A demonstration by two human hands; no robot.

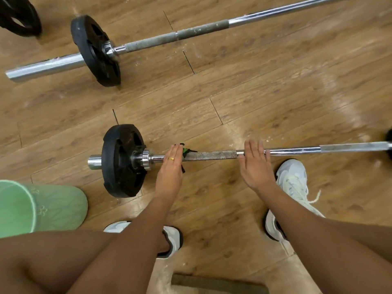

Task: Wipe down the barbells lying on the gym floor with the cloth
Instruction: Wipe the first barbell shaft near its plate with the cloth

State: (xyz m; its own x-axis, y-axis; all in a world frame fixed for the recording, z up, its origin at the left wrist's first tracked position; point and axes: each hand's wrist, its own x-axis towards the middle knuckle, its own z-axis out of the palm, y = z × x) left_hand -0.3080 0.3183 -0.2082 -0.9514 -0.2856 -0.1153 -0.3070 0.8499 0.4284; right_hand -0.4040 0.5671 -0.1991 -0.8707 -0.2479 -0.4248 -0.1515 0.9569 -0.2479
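- Cloth (185,152): mostly under the left hand (171,166); only green and black scraps show past the fingers.
- Near barbell (212,155): right end cut off by the frame edge; of the plate there, only a black sliver (389,145) is visible. Two short stretches of bar covered by the hands.
- Far barbell (191,31): right end runs out at the top edge.
- Black plates (19,15), top-left corner: cropped, count unclear.
- Green container (42,206): cut by the left edge, type undetermined.
- Left shoe (172,236): largely behind the forearm.
- Dark object (218,285), bottom edge: cropped, unidentifiable.
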